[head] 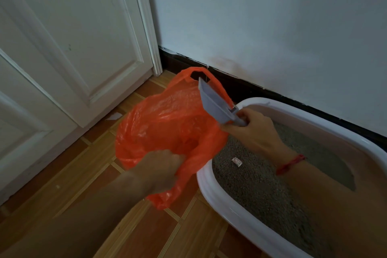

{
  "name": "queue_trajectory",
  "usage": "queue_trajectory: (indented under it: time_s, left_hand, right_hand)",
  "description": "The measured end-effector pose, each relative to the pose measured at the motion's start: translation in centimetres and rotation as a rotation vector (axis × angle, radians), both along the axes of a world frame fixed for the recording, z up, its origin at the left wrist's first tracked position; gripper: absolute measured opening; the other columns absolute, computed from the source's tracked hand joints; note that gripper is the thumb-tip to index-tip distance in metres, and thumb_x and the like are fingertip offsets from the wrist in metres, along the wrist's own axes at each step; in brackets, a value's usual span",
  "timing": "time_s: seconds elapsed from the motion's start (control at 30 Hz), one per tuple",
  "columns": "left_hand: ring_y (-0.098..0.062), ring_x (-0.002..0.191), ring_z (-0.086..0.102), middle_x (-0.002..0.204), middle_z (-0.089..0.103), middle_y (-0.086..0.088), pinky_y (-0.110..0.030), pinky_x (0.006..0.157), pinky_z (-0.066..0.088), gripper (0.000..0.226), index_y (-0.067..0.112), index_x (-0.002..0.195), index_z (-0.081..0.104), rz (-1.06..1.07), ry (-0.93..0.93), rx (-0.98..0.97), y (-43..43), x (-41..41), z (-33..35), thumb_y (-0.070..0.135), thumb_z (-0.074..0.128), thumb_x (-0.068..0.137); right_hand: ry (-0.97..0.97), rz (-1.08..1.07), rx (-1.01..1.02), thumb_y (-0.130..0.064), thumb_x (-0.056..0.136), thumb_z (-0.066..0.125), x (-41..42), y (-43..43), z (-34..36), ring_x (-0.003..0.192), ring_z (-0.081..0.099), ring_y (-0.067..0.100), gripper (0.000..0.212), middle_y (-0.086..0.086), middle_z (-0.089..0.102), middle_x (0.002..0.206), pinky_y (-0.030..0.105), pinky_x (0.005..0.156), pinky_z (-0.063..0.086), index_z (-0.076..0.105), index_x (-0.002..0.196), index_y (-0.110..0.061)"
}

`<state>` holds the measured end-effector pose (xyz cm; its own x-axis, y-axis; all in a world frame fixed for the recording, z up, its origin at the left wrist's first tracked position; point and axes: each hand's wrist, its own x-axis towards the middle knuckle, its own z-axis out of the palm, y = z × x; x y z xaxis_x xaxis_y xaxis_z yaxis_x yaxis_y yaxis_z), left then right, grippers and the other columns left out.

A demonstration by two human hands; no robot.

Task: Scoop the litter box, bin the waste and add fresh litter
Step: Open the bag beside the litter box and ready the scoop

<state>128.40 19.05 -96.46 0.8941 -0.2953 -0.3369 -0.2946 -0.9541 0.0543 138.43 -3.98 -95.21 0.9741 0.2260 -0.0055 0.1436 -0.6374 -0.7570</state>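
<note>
Head view. The left hand point(161, 170) grips the near rim of an orange plastic bag point(163, 123), holding its mouth open above the tiled floor point(83, 163). The right hand point(251, 130), a red cord point(290, 164) at its wrist, grips the handle of a grey litter scoop point(213, 100) tilted over the bag's far edge; its contents cannot be seen. The white litter box point(219, 201), holding grey litter point(261, 184), stands just beside the bag, along the wall point(272, 27).
</note>
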Motion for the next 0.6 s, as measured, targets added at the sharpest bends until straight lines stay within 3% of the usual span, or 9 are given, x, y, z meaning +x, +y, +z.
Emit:
queue_trajectory:
  time_s: [0.1,0.17,0.23,0.3,0.37,0.43,0.5,0.6]
  left_hand:
    - [-0.016,0.088,0.066,0.098,0.068,0.003,-0.032,0.072,0.054,0.024,0.022,0.115,0.062,0.031,-0.061,-0.037,0.5,0.1,-0.4,0.021,0.046,0.097]
    - [-0.018,0.092,0.066,0.101,0.066,0.003,-0.034,0.077,0.055,0.021,0.02,0.111,0.063,0.062,-0.112,-0.063,0.7,0.3,-0.5,0.021,0.045,0.099]
    - [-0.018,0.094,0.065,0.101,0.064,0.002,-0.031,0.076,0.053,0.021,0.019,0.108,0.064,0.079,-0.165,-0.093,0.9,0.5,-0.5,0.018,0.044,0.1]
    - [-0.018,0.091,0.064,0.099,0.062,0.002,-0.029,0.074,0.052,0.02,0.017,0.104,0.065,0.06,-0.208,-0.108,1.1,0.5,-0.7,0.014,0.047,0.098]
    - [-0.019,0.076,0.064,0.086,0.062,0.0,-0.031,0.065,0.054,0.012,0.014,0.09,0.068,-0.009,-0.274,-0.078,1.2,0.4,-0.9,0.006,0.06,0.087]
    - [-0.02,0.06,0.06,0.069,0.059,-0.001,-0.033,0.052,0.054,0.012,0.013,0.072,0.066,-0.094,-0.305,-0.026,1.4,0.2,-1.3,0.002,0.069,0.069]
    - [-0.021,0.057,0.058,0.066,0.058,-0.003,-0.033,0.05,0.053,0.009,0.014,0.066,0.065,-0.174,-0.344,0.03,1.1,-0.1,-1.2,0.006,0.067,0.064]
    - [-0.022,0.059,0.059,0.068,0.062,-0.005,-0.031,0.052,0.052,0.005,0.014,0.065,0.067,-0.287,-0.361,0.074,0.3,-0.9,-1.0,0.012,0.064,0.069]
  right_hand:
    - [-0.063,0.026,-0.02,-0.05,0.073,0.077,0.1,-0.9,0.0,0.057,0.059,0.008,0.034,-0.006,0.064,0.067,0.023,0.05,0.048,0.067,0.078,-0.018]
    - [-0.056,0.038,0.014,-0.044,0.074,0.078,-0.1,-1.4,0.0,0.043,0.051,0.007,0.031,-0.009,0.055,0.049,0.019,0.042,0.04,0.06,0.058,-0.025]
    - [-0.003,0.052,0.019,-0.04,0.076,0.077,-0.2,-1.7,0.2,0.039,0.045,0.006,0.035,-0.011,0.049,0.042,0.021,0.043,0.039,0.055,0.052,-0.027]
    - [0.028,0.023,0.038,-0.043,0.077,0.075,-0.1,-1.8,0.4,0.046,0.056,0.018,0.035,-0.002,0.059,0.051,0.036,0.048,0.05,0.064,0.064,-0.012]
    - [0.012,-0.069,0.092,-0.042,0.08,0.073,0.2,-1.3,1.0,0.059,0.063,0.031,0.043,0.017,0.064,0.067,0.045,0.054,0.053,0.065,0.079,0.0]
    - [-0.041,-0.136,0.121,-0.043,0.083,0.072,0.8,-0.6,2.0,0.058,0.059,0.018,0.036,0.008,0.061,0.066,0.03,0.048,0.046,0.062,0.078,-0.008]
    - [-0.052,-0.14,0.123,-0.05,0.081,0.071,1.8,0.4,2.9,0.059,0.054,0.004,0.032,-0.004,0.06,0.069,0.009,0.045,0.037,0.06,0.079,-0.02]
    - [0.003,-0.108,0.084,-0.069,0.069,0.07,3.9,2.9,2.7,0.073,0.056,-0.002,0.052,-0.012,0.063,0.088,0.003,0.051,0.039,0.061,0.096,-0.025]
